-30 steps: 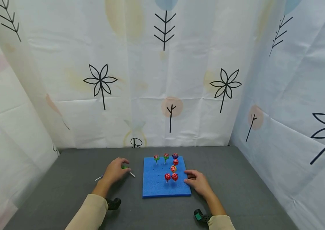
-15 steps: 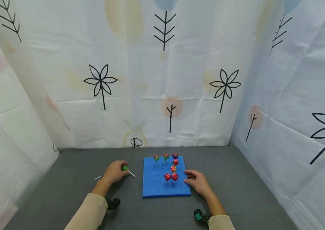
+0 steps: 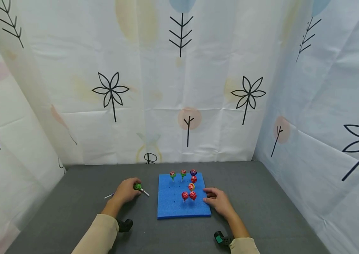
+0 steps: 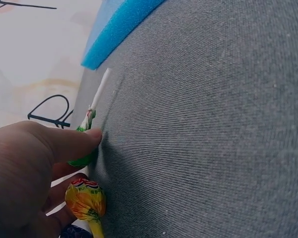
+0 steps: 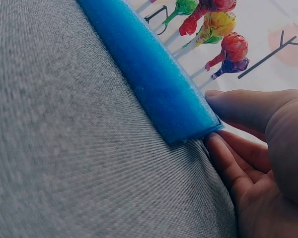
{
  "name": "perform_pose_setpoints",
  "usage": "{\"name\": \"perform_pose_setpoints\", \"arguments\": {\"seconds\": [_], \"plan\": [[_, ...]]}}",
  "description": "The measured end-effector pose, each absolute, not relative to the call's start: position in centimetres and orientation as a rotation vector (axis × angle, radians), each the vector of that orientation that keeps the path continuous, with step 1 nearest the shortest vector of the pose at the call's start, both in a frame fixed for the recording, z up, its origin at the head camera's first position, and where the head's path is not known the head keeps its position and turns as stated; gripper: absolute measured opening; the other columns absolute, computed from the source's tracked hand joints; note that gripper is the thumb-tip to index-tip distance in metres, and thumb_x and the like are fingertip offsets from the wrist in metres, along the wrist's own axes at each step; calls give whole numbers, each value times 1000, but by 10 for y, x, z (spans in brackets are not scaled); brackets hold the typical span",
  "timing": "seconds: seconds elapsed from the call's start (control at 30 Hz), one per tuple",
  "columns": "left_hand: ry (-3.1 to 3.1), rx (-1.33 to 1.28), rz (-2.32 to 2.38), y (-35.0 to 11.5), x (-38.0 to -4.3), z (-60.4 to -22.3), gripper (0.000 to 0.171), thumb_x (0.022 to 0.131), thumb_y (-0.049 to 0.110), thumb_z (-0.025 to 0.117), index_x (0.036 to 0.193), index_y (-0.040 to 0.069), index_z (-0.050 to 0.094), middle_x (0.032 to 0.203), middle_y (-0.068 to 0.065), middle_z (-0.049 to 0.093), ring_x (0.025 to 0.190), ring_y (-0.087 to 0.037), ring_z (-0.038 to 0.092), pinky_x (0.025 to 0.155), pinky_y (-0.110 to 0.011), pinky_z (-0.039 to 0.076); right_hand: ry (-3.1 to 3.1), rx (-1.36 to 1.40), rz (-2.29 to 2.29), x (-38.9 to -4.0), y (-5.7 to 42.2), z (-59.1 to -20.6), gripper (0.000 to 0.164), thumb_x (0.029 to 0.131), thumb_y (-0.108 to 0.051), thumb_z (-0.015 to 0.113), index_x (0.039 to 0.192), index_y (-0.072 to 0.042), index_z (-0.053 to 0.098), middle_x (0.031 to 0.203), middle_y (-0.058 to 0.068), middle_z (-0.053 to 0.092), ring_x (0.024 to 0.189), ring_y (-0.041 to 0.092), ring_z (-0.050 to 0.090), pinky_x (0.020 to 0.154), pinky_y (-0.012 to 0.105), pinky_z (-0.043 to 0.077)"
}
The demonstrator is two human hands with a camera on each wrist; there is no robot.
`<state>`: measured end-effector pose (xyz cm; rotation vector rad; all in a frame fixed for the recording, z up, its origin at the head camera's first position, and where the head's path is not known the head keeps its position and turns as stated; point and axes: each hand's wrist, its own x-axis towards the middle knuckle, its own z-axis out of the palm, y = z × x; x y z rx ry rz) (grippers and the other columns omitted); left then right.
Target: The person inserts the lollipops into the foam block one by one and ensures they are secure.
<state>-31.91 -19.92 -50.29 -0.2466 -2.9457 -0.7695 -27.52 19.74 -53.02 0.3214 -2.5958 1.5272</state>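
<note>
My left hand [image 3: 127, 190] pinches a green-wrapped lollipop [image 3: 137, 186] by its head, left of the blue foam board [image 3: 168, 208]. Its white stick points toward the board. In the left wrist view the thumb lies across the green wrapper, with fingers behind it. A yellow lollipop [image 4: 85, 199] lies by the lower fingers, above a dark wrapper [image 4: 74, 232] that is mostly cut off. My right hand [image 3: 219, 201] holds the board's right edge, thumb on the upper face and fingers at the underside of the corner, as the right wrist view shows.
Several lollipops stand upright in the board: two green ones [image 3: 183, 172] at the back, a purple one [image 3: 193, 172], and red ones [image 3: 185, 195] on the right side. Small holes dot the foam. A white stick [image 3: 108, 196] pokes out left of my left hand. Printed cloth [image 3: 166, 88] surrounds the grey table [image 3: 249, 190].
My left fingers have come down and drawn together on the green lollipop, whose head now shows more fully. The right hand and the board have stayed put.
</note>
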Motion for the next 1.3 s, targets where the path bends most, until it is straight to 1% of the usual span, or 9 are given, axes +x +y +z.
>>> {"name": "perform_pose_setpoints", "arguments": {"seconds": [0.27, 0.57, 1.0, 1.3], "plan": [[-2908, -268, -762, -200, -318, -505, 29, 79, 5, 78, 106, 6, 68, 102, -9, 66, 96, -29, 60, 84, -50, 46, -2599, 322, 1519, -275, 197, -531, 33, 85, -9, 74, 117, -2, 67, 110, 10, 65, 97, 26, 62, 84, 44, 51], [-2896, -269, -749, -199, -315, -505, 26, 80, 4, 76, 105, 6, 69, 101, -10, 66, 97, -31, 61, 85, -51, 46, -2606, 318, 1523, -275, 197, -531, 33, 85, -8, 74, 117, -2, 67, 110, 10, 65, 97, 26, 62, 84, 44, 51], [-2870, -213, -824, -196, -311, -503, 26, 83, 9, 76, 107, 8, 69, 102, -8, 67, 95, -28, 61, 82, -51, 46, -2607, 321, 1512, -275, 197, -532, 32, 86, -9, 74, 117, -3, 67, 109, 9, 65, 96, 24, 61, 83, 42, 51], [-2819, -225, -886, -194, -313, -507, 26, 83, 13, 77, 108, 11, 69, 101, -4, 66, 90, -22, 61, 79, -47, 48, -2603, 336, 1518, -275, 197, -531, 33, 86, -10, 74, 118, -2, 66, 111, 10, 65, 97, 25, 61, 84, 42, 51]]}}
